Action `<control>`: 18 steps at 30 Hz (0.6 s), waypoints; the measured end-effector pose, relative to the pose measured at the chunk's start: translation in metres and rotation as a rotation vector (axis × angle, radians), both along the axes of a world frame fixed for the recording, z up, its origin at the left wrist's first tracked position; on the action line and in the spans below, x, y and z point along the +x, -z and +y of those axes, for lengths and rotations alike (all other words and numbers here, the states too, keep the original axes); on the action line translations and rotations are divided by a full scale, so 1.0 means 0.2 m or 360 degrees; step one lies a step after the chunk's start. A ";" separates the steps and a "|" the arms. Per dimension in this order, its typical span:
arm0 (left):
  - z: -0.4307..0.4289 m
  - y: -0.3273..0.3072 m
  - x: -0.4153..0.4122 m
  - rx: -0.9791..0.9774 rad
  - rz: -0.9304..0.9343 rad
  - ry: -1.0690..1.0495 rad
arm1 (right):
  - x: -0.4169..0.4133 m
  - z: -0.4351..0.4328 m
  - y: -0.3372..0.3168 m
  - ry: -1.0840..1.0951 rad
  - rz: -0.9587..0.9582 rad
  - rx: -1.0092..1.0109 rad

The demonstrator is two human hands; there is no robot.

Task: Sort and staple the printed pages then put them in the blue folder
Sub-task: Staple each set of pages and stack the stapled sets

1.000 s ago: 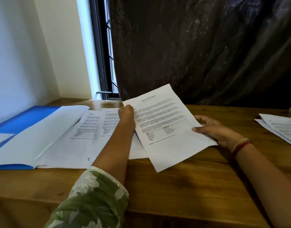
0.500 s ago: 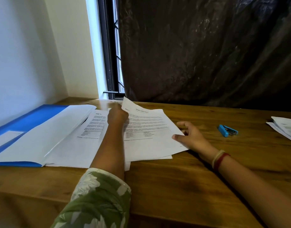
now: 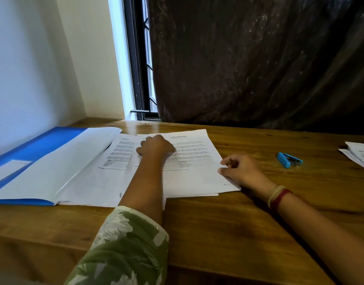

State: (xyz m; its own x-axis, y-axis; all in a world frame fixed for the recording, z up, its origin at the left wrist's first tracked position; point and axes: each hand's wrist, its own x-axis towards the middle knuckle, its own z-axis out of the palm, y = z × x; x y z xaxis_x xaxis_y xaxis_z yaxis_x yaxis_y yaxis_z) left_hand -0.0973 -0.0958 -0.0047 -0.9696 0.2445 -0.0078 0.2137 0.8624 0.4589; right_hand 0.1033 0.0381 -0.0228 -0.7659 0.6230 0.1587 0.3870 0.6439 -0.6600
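Observation:
A printed page headed as a health report (image 3: 197,175) lies flat on top of other printed pages (image 3: 117,155) in the middle of the wooden table (image 3: 218,233). My left hand (image 3: 155,147) sits on the page's upper left part, fingers curled over its edge. My right hand (image 3: 241,169) pinches the page's right edge, thumb on top. The blue folder (image 3: 39,147) lies open at the left, with white sheets (image 3: 70,165) spread over it. A small blue stapler (image 3: 289,160) lies on the table to the right of my right hand.
Another stack of printed pages (image 3: 359,156) lies at the table's right edge. A dark curtain (image 3: 259,58) hangs behind the table, with a window strip (image 3: 140,79) and a white wall (image 3: 33,68) to the left.
Both hands lowered the health report page from the air and laid it flat on the pages below. The stapler came into view as the page came down.

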 end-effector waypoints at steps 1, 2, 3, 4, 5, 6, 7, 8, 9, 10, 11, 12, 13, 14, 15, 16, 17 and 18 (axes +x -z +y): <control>0.01 0.00 0.01 -0.0052 -0.0048 0.0054 | 0.00 -0.01 0.00 0.0007 -0.0036 0.0058; 0.01 0.01 0.01 -0.0074 -0.0092 0.0087 | 0.00 -0.02 0.00 0.0011 -0.0072 0.0125; 0.02 0.01 0.00 -0.0086 -0.0122 0.0104 | 0.00 -0.03 0.00 0.0013 -0.0101 0.0182; 0.02 0.01 0.01 -0.0103 -0.0142 0.0111 | 0.00 -0.04 0.00 0.0009 -0.0122 0.0218; 0.02 0.01 0.01 -0.0133 -0.0162 0.0116 | 0.00 -0.04 0.00 0.0002 -0.0139 0.0238; 0.02 0.01 0.02 -0.0160 -0.0181 0.0117 | 0.01 -0.04 0.00 -0.0003 -0.0157 0.0254; 0.03 0.01 0.03 -0.0180 -0.0197 0.0116 | 0.01 -0.05 0.00 -0.0009 -0.0178 0.0272; 0.03 0.01 0.04 -0.0193 -0.0204 0.0111 | 0.01 -0.04 -0.01 -0.0020 -0.0195 0.0291; 0.03 0.01 0.06 -0.0202 -0.0198 0.0103 | 0.01 -0.04 -0.01 -0.0033 -0.0210 0.0303; 0.03 0.01 0.07 -0.0209 -0.0179 0.0090 | 0.01 -0.04 -0.01 -0.0046 -0.0221 0.0317; 0.04 0.01 0.08 -0.0209 -0.0134 0.0075 | 0.02 -0.04 -0.01 -0.0057 -0.0235 0.0325; 0.05 0.02 0.08 -0.0182 -0.0061 0.0064 | 0.02 -0.03 -0.01 -0.0065 -0.0234 0.0324; 0.07 0.02 0.10 -0.0116 0.0037 0.0053 | 0.02 -0.03 -0.02 -0.0064 -0.0209 0.0307; 0.10 0.02 0.13 -0.0018 0.0144 0.0056 | 0.02 -0.01 -0.02 -0.0043 -0.0154 0.0282; 0.14 0.01 0.16 0.0089 0.0250 0.0083 | 0.03 0.00 -0.03 0.0005 -0.0088 0.0267; 0.19 0.01 0.21 0.0178 0.0354 0.0141 | 0.03 0.02 -0.04 0.0080 -0.0025 0.0278; 0.25 0.02 0.27 0.0239 0.0459 0.0227 | 0.04 0.06 -0.06 0.0170 0.0027 0.0299; 0.31 0.02 0.34 0.0284 0.0552 0.0335 | 0.05 0.09 -0.07 0.0254 0.0079 0.0331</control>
State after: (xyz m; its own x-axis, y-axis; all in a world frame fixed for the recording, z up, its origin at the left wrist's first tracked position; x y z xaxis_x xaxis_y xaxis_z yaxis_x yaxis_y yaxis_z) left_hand -0.0290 -0.0345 -0.0093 -0.8364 0.4048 0.3695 0.5437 0.6973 0.4671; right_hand 0.1140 0.0560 -0.0086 -0.6487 0.6854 0.3308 0.4651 0.7011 -0.5405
